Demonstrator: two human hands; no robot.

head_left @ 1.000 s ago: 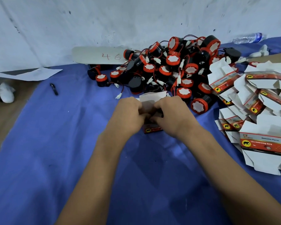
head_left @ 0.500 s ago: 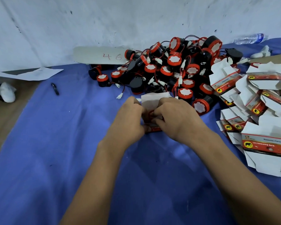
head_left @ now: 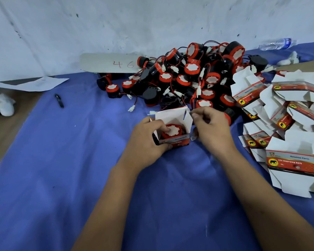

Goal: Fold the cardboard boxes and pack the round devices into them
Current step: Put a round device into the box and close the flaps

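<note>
A small red-and-white cardboard box (head_left: 178, 119) stands on the blue cloth with its top flaps up. Inside it sits a round red-and-black device (head_left: 174, 132). My left hand (head_left: 147, 140) grips the box's left and front side, with a finger pressing on the device's white face. My right hand (head_left: 211, 127) is just right of the box, its thumb and forefinger pinching the right flap's edge. A heap of round devices (head_left: 192, 77) with wires lies behind. Flat unfolded boxes (head_left: 286, 124) are piled at the right.
The blue cloth (head_left: 80, 169) covers the table up to a white wall. A black pen (head_left: 59, 100) and a white sheet (head_left: 34, 84) lie at the left. A grey strip marked 46 (head_left: 109, 62) leans on the wall. A plastic bottle (head_left: 276, 44) lies far right.
My hands were pressed together over the box, hiding it. They have spread apart, and the box now shows open with the device inside it.
</note>
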